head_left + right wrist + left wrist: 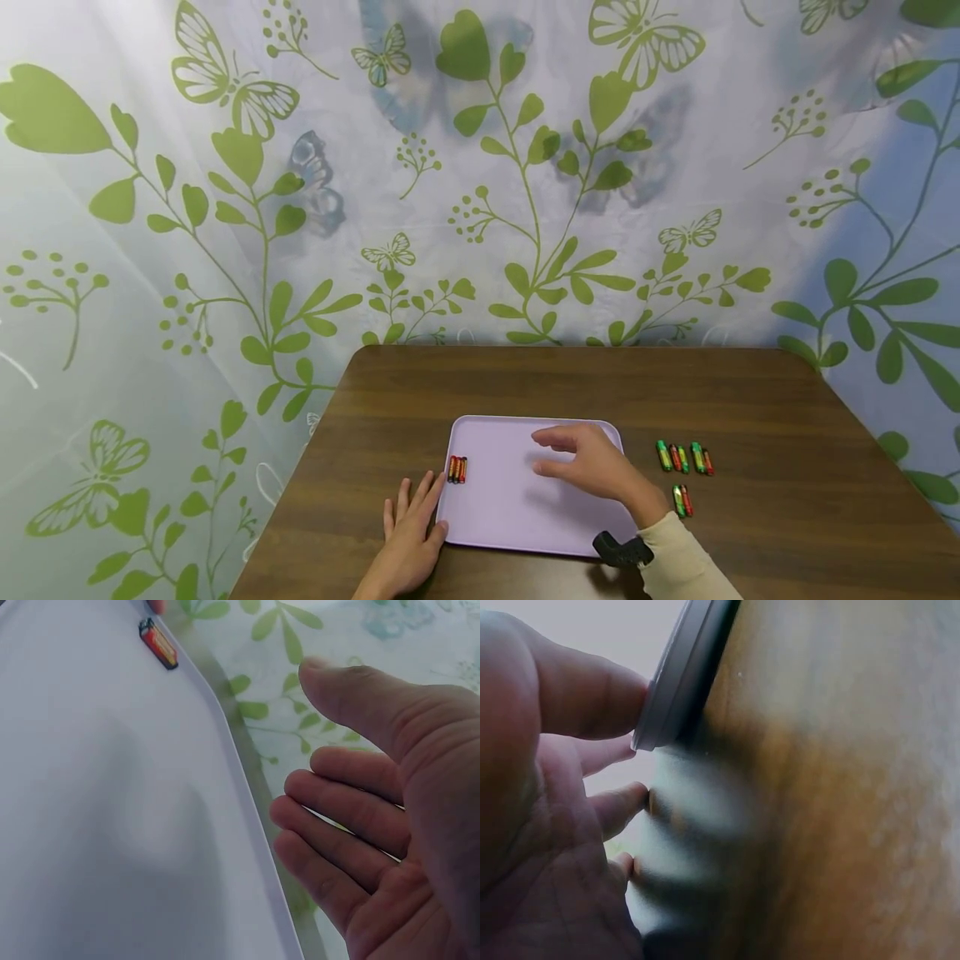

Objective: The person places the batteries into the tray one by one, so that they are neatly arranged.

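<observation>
Right hand [594, 463] hangs over the tray [510, 521], thumb and fingers apart, holding nothing. Left hand [410, 537], fingers spread, seemingly touches its rim. Red batteries [457, 469] lie inside, left; others [683, 459] lie right, outside.

Brown wood-grain table [570, 383], corners rounded at far side. Behind it, pale curtain [352, 317] filling the view: green leaves [463, 46], outlined butterflies [383, 56], fainter blue-grey ones. Light brightest upper left; bluish shade at right.
</observation>
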Demonstrator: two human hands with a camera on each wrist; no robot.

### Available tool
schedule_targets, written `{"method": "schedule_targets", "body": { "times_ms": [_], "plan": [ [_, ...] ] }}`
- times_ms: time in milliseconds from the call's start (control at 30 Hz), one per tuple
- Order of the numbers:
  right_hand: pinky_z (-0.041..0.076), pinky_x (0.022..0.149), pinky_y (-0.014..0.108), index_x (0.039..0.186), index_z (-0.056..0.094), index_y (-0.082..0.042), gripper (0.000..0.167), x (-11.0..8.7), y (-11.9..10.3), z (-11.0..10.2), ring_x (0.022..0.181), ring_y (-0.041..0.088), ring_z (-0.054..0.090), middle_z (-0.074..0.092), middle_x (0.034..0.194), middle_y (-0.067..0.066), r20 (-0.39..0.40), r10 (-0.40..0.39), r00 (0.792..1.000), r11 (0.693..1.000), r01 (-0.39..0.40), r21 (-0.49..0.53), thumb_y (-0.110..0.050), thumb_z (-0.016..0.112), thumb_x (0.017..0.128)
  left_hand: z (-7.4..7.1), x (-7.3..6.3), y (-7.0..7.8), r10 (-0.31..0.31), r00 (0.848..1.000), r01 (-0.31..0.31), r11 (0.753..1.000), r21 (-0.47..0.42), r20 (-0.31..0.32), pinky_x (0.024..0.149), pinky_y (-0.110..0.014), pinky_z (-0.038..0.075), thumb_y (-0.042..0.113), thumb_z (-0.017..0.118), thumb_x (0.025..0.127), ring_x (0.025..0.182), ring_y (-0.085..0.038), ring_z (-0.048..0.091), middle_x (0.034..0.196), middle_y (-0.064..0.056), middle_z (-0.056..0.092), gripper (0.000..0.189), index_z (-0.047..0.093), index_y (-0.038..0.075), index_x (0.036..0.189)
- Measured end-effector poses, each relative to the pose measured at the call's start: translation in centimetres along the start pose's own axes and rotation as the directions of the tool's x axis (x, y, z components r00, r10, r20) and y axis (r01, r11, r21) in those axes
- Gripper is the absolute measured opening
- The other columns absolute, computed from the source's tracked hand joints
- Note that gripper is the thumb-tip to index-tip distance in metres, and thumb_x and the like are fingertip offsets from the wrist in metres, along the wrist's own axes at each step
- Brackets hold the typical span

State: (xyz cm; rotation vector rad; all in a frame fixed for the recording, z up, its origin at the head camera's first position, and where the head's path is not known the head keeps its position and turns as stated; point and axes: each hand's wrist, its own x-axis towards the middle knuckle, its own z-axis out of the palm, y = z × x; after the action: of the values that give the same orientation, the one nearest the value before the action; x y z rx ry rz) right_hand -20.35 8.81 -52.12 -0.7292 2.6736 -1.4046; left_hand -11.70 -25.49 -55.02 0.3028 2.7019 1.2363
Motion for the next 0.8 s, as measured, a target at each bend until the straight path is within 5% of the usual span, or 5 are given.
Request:
{"method": "schedule_targets", "body": {
  "times_ms": [367,600,800],
  "plan": [
    [0.062,0.103,0.052,0.134,0.077,-0.005,0.054,-3.9,1.3,-3.6,0.120,0.036,0.078,0.080,0.132,0.009,-0.072,0.044,0.996,0.996,-0.049,-0.069,-0.035,0.091,0.092,-0.1,0.2,-0.3,-0.002,1.000,0.002,1.000,-0.002,0.001,0.123,-0.079,-0.020,0.010,0.062,0.106,0.166,-0.058,-0.009,0.181,-0.023,0.023,0.069,0.038,0.012,0.171],
    [0.063,0.098,0.028,0.132,0.080,-0.009,0.054,-7.1,2.3,-5.8,0.119,0.029,0.079,0.081,0.129,0.002,-0.153,0.069,0.986,0.983,-0.094,-0.158,-0.037,0.093,0.088,-0.2,0.2,-0.2,0.018,1.000,-0.018,1.000,0.000,-0.010,0.122,-0.081,-0.019,0.010,0.063,0.106,0.165,-0.061,-0.007,0.180,-0.026,0.025,0.069,0.039,0.011,0.170],
    [0.065,0.098,0.041,0.130,0.081,-0.016,0.050,-10.2,3.1,-7.9,0.113,0.019,0.081,0.082,0.127,-0.003,-0.230,0.084,0.970,0.965,-0.136,-0.223,-0.037,0.095,0.086,-0.2,0.2,-0.2,0.013,1.000,-0.013,1.000,0.000,-0.007,0.122,-0.081,-0.019,0.010,0.062,0.106,0.165,-0.060,-0.007,0.179,-0.026,0.025,0.069,0.038,0.011,0.171]
  ]
}}
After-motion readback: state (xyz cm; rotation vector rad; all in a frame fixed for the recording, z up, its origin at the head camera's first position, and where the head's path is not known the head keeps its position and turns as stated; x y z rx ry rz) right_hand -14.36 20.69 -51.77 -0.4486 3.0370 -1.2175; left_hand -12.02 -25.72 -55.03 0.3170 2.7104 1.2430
